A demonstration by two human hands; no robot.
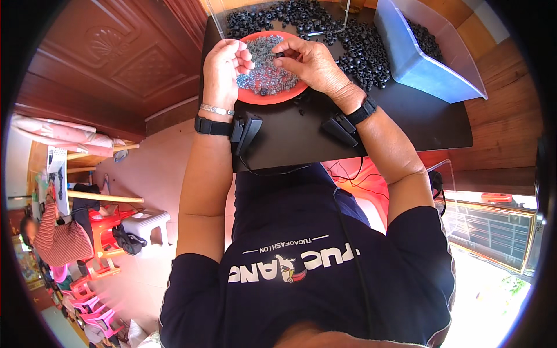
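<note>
A round orange-red plate (264, 100) lies on the dark table, with many small clear and bluish pieces (267, 78) in it. Over its right side, my right hand (313, 62) pinches a small black plastic part (279, 55) between thumb and fingertips. My left hand (225, 61) hovers at the plate's left rim, its fingers curled in. Whether anything small sits in those fingers cannot be made out. One dark piece (264, 91) lies among the clear ones near the plate's front rim.
Loose black plastic parts (365, 55) are heaped behind and right of the plate. A blue bin (426, 72) with more black parts stands tilted at the right. Black devices with cables are strapped to both wrists. At far left, a person in a striped top (64, 243) sits near plastic stools (148, 223).
</note>
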